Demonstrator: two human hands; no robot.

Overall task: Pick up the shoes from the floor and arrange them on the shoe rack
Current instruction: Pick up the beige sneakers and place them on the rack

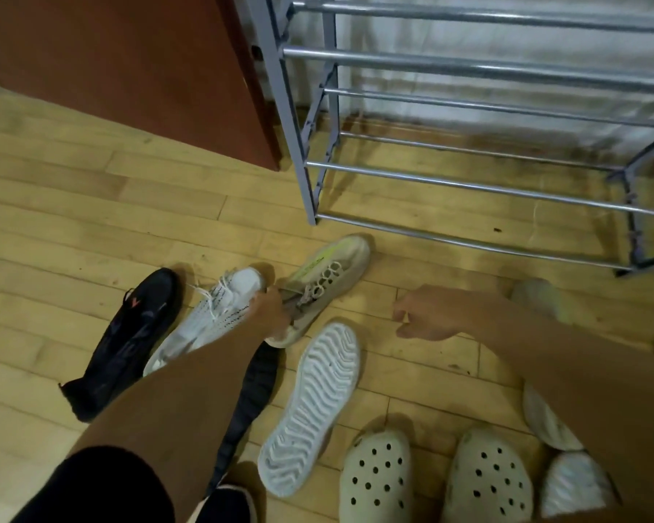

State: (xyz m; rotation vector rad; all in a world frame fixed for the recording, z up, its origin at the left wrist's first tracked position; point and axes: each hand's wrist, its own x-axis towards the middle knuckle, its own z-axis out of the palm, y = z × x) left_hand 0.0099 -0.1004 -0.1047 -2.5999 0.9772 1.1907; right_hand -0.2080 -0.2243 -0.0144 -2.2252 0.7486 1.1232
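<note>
Several shoes lie on the wooden floor below a grey metal shoe rack whose bars carry nothing. My left hand grips the opening of a beige sneaker with a lime stripe, which points toward the rack. A white knit sneaker lies just left of it, touching my wrist. A black sneaker lies further left. A white shoe lies sole-up below my hand. My right hand hovers over bare floor with fingers loosely curled, holding nothing.
Two cream perforated clogs sit at the bottom right, with white shoes partly hidden by my right arm. A dark shoe lies under my left forearm. A reddish-brown cabinet stands left of the rack.
</note>
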